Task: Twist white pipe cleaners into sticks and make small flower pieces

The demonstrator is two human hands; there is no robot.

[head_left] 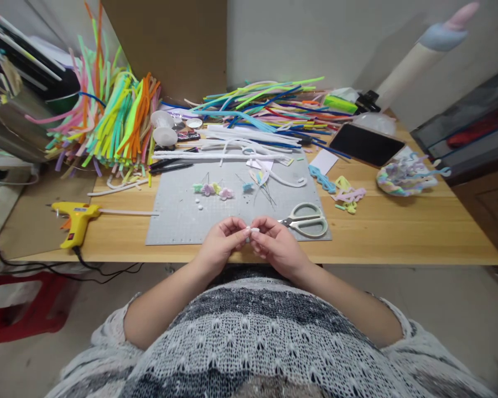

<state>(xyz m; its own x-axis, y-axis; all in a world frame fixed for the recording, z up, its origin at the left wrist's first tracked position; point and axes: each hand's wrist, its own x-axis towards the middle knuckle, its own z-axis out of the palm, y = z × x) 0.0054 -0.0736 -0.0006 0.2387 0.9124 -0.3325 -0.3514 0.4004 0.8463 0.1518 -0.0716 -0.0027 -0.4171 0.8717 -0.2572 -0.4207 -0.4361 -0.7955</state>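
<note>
Both hands meet over the front edge of the grey cutting mat [174,221]. My left hand [226,239] pinches a small white piece [254,230] from the left, and my right hand [276,243] pinches it from the right. Its exact shape is too small to tell. Scissors [309,220] with pale handles lie just right of my right hand, blades toward it. Behind the hands sit small pastel flower shapes [208,189] on thin wires and a blue one [248,187]. A few tiny white pieces [200,207] rest on the mat nearby.
A yellow glue gun [79,218] lies at the left, its cord over the table's front edge. White pipe cleaners [249,138] and a colourful pile [269,105] lie behind the mat. At the right are a phone [367,143], twisted pieces [348,193] and a pastel bundle [406,176].
</note>
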